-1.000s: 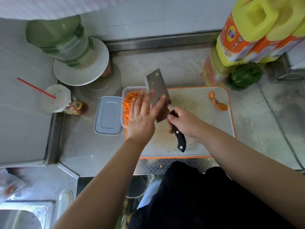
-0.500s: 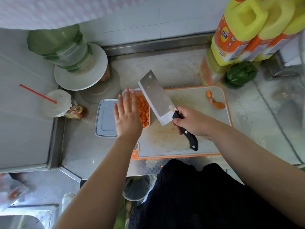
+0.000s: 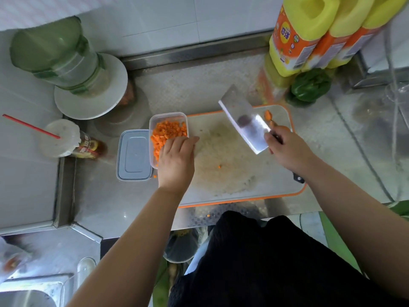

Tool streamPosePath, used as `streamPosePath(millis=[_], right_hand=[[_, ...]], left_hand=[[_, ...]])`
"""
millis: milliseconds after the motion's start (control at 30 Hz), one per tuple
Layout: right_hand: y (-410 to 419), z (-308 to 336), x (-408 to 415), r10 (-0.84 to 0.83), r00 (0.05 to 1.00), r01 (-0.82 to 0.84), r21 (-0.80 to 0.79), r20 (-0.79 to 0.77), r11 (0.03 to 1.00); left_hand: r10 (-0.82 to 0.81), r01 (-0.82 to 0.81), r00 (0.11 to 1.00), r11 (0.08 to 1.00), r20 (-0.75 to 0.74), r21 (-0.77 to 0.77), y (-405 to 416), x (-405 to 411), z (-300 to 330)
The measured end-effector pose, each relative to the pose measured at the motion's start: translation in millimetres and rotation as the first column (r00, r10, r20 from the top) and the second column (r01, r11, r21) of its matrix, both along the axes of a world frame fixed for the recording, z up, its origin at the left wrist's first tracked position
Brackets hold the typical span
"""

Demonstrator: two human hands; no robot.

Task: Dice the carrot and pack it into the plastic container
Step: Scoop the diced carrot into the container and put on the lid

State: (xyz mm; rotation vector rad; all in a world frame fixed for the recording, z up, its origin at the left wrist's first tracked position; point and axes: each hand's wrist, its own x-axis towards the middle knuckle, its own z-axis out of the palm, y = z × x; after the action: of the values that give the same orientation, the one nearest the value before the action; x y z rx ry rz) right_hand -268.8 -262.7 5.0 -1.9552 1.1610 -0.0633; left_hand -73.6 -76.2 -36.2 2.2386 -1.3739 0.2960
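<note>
A clear plastic container (image 3: 152,122) full of diced carrot (image 3: 168,131) stands at the left end of the orange-rimmed cutting board (image 3: 232,187). My left hand (image 3: 177,158) rests at the container's near right corner, fingers curled down over its edge. My right hand (image 3: 287,151) grips the black handle of a cleaver (image 3: 243,120), holding the blade raised over the board's right part. Carrot end pieces (image 3: 268,115) lie at the board's far right corner. One stray cube (image 3: 219,166) sits mid-board.
The container's grey lid (image 3: 134,155) lies left of it on the steel counter. A lidded cup with a red straw (image 3: 59,138) and a green bottle (image 3: 55,54) stand far left. Yellow oil jugs (image 3: 309,34) and a green pepper (image 3: 309,85) stand at the back right.
The cleaver swung from over the container to the board's right side. My left hand came back from above the container to its near right corner.
</note>
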Motion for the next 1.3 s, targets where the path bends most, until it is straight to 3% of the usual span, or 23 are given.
streamPosePath(millis=[133, 233, 367, 467, 667, 800, 900, 1000, 1133, 1200, 1300], right_hand=[[-6.0, -26.8, -29.1, -0.093, 0.994, 0.094, 0.015, -0.052, 0.996], [-5.7, -47.2, -47.8, -0.137, 0.982, 0.145, 0.053, -0.128, 0.988], [2.3, -62.8, -60.9, -0.166, 0.974, 0.182, 0.096, -0.156, 0.979], [7.9, -67.4, -62.0, -0.174, 0.974, 0.188, 0.088, -0.146, 0.978], [10.3, -67.7, -58.8, -0.141, 0.983, 0.155, 0.114, -0.122, 0.981], [7.5, -65.5, -51.2, -0.113, 0.988, 0.126, 0.122, -0.101, 0.985], [7.0, -59.1, -42.5, -0.056, 0.996, 0.061, 0.079, -0.064, 0.995], [5.1, -54.1, -30.2, 0.022, 0.999, -0.022, 0.012, -0.023, 1.0], [5.3, -55.3, -14.2, 0.151, 0.988, -0.152, -0.109, -0.015, 0.982], [9.0, -58.1, -9.3, 0.184, 0.979, -0.197, -0.17, -0.085, 0.966], [15.6, -62.3, -6.4, 0.24, 0.96, -0.264, -0.186, -0.144, 0.946]], left_hand=[[-0.093, 0.092, 0.99, 0.996, -0.109, -0.015, 1.2, -22.8, -7.4], [-0.131, 0.152, 0.971, 0.984, -0.199, 0.095, -2.1, -42.0, -18.6], [0.152, 0.055, 0.891, 0.898, -0.427, 0.436, -16.3, -60.9, -33.7], [0.23, 0.002, 0.91, 0.828, -0.344, 0.561, -28.3, -63.2, -40.8], [0.187, -0.026, 0.961, 0.793, -0.202, 0.609, -32.2, -70.1, -45.3], [0.123, -0.012, 0.981, 0.812, -0.152, 0.583, -25.1, -75.0, -43.4], [0.079, -0.019, 0.982, 0.947, -0.174, 0.32, -24.6, -72.2, -26.6], [0.15, -0.132, 0.977, 0.983, -0.151, 0.126, -24.7, -45.7, -3.5], [0.391, -0.337, 0.898, 0.907, -0.202, 0.254, -21.1, 0.2, 11.7], [0.401, -0.329, 0.892, 0.893, -0.21, 0.307, -15.8, 8.5, 9.7], [0.297, -0.266, 0.945, 0.942, -0.136, 0.205, -2.8, 2.4, 5.3]])
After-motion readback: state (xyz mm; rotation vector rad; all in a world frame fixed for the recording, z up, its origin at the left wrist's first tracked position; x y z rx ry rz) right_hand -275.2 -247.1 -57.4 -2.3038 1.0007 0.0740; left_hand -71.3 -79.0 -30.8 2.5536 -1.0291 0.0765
